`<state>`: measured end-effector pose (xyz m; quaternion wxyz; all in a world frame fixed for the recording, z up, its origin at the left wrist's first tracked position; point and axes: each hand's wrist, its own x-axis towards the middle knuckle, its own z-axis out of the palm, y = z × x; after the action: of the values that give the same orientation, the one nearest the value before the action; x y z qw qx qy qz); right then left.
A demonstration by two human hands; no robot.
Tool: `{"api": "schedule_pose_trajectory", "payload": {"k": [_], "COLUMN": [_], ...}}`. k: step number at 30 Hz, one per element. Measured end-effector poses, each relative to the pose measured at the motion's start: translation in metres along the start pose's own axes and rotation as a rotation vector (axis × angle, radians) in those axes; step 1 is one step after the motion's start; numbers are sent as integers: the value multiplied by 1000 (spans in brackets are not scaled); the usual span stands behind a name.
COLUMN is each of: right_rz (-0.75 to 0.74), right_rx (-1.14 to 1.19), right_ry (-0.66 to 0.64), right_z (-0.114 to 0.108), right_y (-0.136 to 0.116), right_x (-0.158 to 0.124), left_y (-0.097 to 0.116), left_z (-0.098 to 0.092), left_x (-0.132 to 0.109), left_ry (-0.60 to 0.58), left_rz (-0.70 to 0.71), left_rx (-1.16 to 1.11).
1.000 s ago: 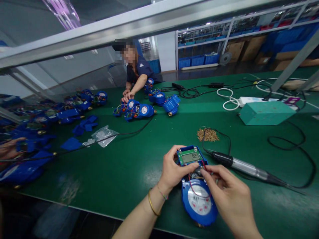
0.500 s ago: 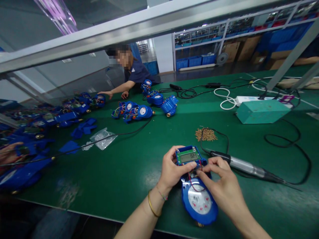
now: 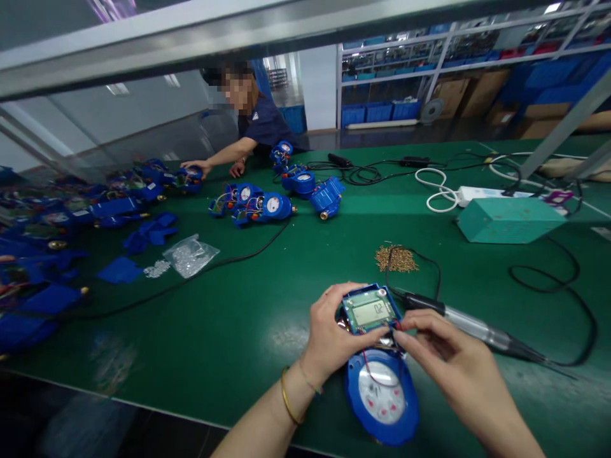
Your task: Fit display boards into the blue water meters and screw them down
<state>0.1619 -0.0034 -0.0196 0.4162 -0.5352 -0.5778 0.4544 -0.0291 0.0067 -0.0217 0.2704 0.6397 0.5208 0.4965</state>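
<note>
A blue water meter (image 3: 382, 397) with a round white dial lies on the green table (image 3: 248, 318) in front of me. Its green display board (image 3: 371, 310), reading "02", is tilted up at the far end. My left hand (image 3: 331, 337) is closed around the board's left side, thumb under its near edge. My right hand (image 3: 446, 366) pinches at the red wires between the board and the dial. An electric screwdriver (image 3: 470, 326) lies just right of my hands.
A heap of brass screws (image 3: 395, 257) lies beyond the meter. A teal box (image 3: 508, 218) and white cable sit at the right. Several blue meters (image 3: 267, 207) and a plastic bag (image 3: 189, 254) lie farther back. A person across the table reaches toward meters on the left (image 3: 191, 178).
The display board is now tilted up more toward me, my left thumb under its edge. The person opposite has stretched an arm out to the left-hand meters.
</note>
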Motion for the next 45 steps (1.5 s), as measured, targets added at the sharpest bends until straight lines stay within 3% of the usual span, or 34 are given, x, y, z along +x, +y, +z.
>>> {"api": "schedule_pose_trajectory", "payload": {"k": [4, 9, 11, 18, 21, 26, 33, 38, 40, 45], "right_rz": [225, 340, 287, -75, -112, -37, -52, -209, -130, 171], "right_rx": [213, 229, 147, -226, -243, -91, 0, -102, -104, 122], "right_ry": [-162, -397, -445, -422, -465, -496, -425, -156, -92, -146], "right_z": [-5, -21, -26, -35, -39, -41, -27, -12, -8, -1], "right_y": [-8, -22, -27, -32, -31, -25, -12, -9, -10, -16], "right_x": [6, 18, 24, 39, 45, 51, 48, 39, 35, 31], "left_y": [1, 1, 0, -1, 1, 1, -1, -5, -6, -5], "left_z": [-1, -2, -1, 1, 1, 0, -2, -1, -1, 0], "left_x": [1, 2, 2, 2, 2, 2, 2, 2, 2, 1], "left_ry": [7, 0, -5, -29, -32, -55, -67, -48, -39, -44], "left_rz": [105, 201, 207, 176, 145, 46, -90, -162, -182, -221], "left_rx": [42, 68, 70, 18, -14, -67, -156, -225, -246, -303]}}
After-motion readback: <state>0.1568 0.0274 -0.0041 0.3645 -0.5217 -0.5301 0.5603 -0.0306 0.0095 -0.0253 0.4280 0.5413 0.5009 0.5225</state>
